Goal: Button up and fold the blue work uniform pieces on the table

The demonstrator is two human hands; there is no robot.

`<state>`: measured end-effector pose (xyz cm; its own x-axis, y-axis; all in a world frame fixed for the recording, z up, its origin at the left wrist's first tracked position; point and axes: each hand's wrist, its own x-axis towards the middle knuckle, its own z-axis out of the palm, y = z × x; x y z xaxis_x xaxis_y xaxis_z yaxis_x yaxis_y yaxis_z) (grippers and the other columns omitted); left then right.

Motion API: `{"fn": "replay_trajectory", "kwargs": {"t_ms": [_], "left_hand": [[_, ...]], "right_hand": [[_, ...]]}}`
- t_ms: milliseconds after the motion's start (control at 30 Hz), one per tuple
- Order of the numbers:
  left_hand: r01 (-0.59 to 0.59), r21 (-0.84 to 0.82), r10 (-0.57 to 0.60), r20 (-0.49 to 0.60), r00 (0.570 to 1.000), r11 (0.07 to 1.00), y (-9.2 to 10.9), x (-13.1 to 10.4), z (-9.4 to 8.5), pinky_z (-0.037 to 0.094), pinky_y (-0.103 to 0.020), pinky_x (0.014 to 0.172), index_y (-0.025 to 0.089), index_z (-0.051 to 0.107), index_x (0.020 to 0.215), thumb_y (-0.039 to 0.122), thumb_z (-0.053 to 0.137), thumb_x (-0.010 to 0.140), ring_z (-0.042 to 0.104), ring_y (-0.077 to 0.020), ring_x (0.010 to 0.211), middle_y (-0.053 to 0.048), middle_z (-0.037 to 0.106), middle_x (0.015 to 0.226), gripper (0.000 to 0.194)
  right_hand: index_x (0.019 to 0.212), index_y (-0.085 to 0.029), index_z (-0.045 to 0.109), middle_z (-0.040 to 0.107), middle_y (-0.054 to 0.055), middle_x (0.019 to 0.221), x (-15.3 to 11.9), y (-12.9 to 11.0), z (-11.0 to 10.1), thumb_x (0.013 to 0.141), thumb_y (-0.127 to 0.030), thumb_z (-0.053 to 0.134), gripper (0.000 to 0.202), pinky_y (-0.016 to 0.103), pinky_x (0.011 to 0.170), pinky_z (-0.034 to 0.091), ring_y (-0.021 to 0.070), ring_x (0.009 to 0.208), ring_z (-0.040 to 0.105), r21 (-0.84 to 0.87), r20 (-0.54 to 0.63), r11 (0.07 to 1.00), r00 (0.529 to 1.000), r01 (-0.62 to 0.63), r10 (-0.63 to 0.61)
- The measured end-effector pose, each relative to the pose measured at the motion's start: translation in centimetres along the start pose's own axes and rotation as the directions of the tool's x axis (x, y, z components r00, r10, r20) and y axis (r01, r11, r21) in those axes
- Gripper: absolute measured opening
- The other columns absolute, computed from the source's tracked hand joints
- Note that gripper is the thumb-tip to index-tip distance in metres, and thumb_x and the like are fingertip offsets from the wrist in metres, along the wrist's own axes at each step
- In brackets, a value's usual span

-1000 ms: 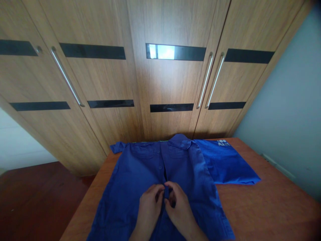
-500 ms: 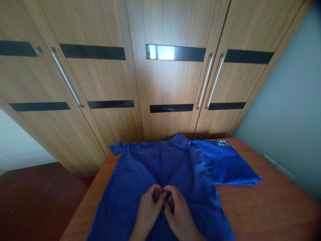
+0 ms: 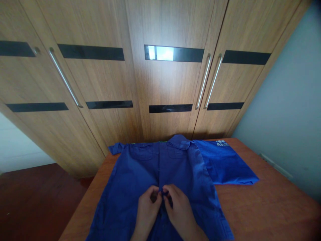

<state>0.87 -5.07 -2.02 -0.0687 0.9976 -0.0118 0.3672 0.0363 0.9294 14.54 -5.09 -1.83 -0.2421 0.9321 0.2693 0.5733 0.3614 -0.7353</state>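
A dark blue shirt [image 3: 140, 174] lies spread on the wooden table, its collar toward the wardrobe and its front placket running down the middle. My left hand [image 3: 149, 206] is closed in a pinch on one side of the placket. Close beside it, my right hand [image 3: 177, 206] pinches the other edge of the shirt front, thumb against forefinger. The fingertips of both hands nearly meet, and they hide the small part of the placket between them.
A folded brighter blue cloth [image 3: 228, 164] with a pale print lies right of the shirt on the table [image 3: 265, 207]. Behind stands a wooden wardrobe [image 3: 168, 83] with metal handles. A pale wall [image 3: 288, 110] rises on the right; reddish floor shows at lower left.
Both hands have drawn the shirt's front edges into a narrow fold at the fingertips. My left hand's fingers have pinched tighter, and the placket above looks straighter.
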Motion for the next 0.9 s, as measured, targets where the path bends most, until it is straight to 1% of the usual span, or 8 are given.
{"fn": "replay_trajectory", "kwargs": {"t_ms": [200,367,467,533,633,767,833,900], "left_hand": [[0.000,0.037,0.003,-0.068,0.998,0.999,-0.4,0.1,0.2,0.045,-0.024,0.062,0.019,0.066,0.078,0.027,0.052,0.076,0.062,-0.0173,0.064,0.000,0.066,0.066,0.016],[0.027,-0.090,-0.035,-0.089,0.995,0.996,-0.4,0.3,0.2,0.045,-0.024,0.062,0.019,0.066,0.072,0.030,0.057,0.073,0.061,-0.0176,0.064,-0.001,0.066,0.065,0.014],[0.063,-0.198,-0.081,-0.083,0.993,0.978,-0.4,0.2,0.3,0.046,-0.024,0.064,0.018,0.066,0.072,0.032,0.061,0.072,0.062,-0.0180,0.067,-0.001,0.068,0.066,0.015],[0.078,-0.256,-0.100,-0.074,0.992,0.964,-0.5,0.2,0.4,0.047,-0.024,0.066,0.018,0.067,0.073,0.034,0.063,0.071,0.063,-0.0184,0.069,-0.002,0.069,0.069,0.016],[0.057,-0.264,-0.080,-0.077,0.994,0.963,-0.7,0.0,0.5,0.048,-0.025,0.067,0.018,0.066,0.075,0.035,0.063,0.073,0.064,-0.0186,0.070,-0.002,0.069,0.070,0.017],[-0.027,-0.083,0.020,-0.091,0.996,0.996,-0.8,-0.2,0.6,0.048,-0.026,0.069,0.020,0.065,0.082,0.034,0.054,0.081,0.064,-0.0187,0.072,-0.002,0.069,0.075,0.018],[-0.059,0.031,0.061,-0.088,0.994,0.998,-0.9,-0.4,0.6,0.049,-0.028,0.073,0.021,0.065,0.086,0.033,0.050,0.084,0.065,-0.0193,0.076,-0.003,0.070,0.082,0.019],[-0.077,0.121,0.088,-0.082,0.993,0.990,-1.0,-0.6,0.5,0.049,-0.029,0.074,0.022,0.065,0.087,0.032,0.048,0.086,0.065,-0.0198,0.077,-0.004,0.071,0.086,0.020]], "right_hand": [[0.089,-0.024,0.060,0.065,0.001,0.089,1.2,-0.6,-0.3,0.082,-0.005,0.052,0.022,0.030,0.077,0.045,0.0196,0.087,0.061,-0.214,0.029,0.976,0.998,0.052,-0.047],[0.084,-0.023,0.061,0.064,0.001,0.084,1.2,-0.1,0.1,0.085,-0.007,0.051,0.019,0.029,0.074,0.044,0.0191,0.083,0.061,-0.201,0.000,0.976,0.997,0.077,-0.079],[0.087,-0.022,0.062,0.065,0.002,0.084,1.2,0.3,0.5,0.086,-0.008,0.047,0.021,0.028,0.075,0.045,0.0183,0.082,0.061,-0.054,-0.071,0.998,0.997,0.037,-0.041],[0.088,-0.022,0.063,0.066,0.003,0.084,1.3,0.6,0.8,0.085,-0.011,0.049,0.019,0.027,0.074,0.046,0.0176,0.081,0.062,0.109,-0.098,0.994,0.994,-0.030,0.040],[0.085,-0.021,0.065,0.067,0.002,0.080,1.5,1.2,1.2,0.082,-0.018,0.054,0.011,0.026,0.070,0.048,0.0172,0.076,0.063,0.372,-0.093,0.913,0.972,-0.166,0.214],[0.083,-0.019,0.065,0.066,0.002,0.072,1.6,2.0,1.6,0.076,-0.027,0.060,0.012,0.026,0.061,0.048,0.0177,0.068,0.063,0.600,0.001,0.745,0.931,-0.292,0.364],[0.083,-0.019,0.065,0.066,0.002,0.071,1.5,2.3,1.6,0.075,-0.031,0.061,0.015,0.025,0.056,0.047,0.0175,0.065,0.062,0.643,0.067,0.688,0.920,-0.337,0.387],[0.084,-0.019,0.064,0.065,0.001,0.069,1.4,2.5,1.6,0.075,-0.032,0.061,0.017,0.024,0.053,0.045,0.0166,0.062,0.060,0.652,0.111,0.669,0.918,-0.356,0.381]]}}
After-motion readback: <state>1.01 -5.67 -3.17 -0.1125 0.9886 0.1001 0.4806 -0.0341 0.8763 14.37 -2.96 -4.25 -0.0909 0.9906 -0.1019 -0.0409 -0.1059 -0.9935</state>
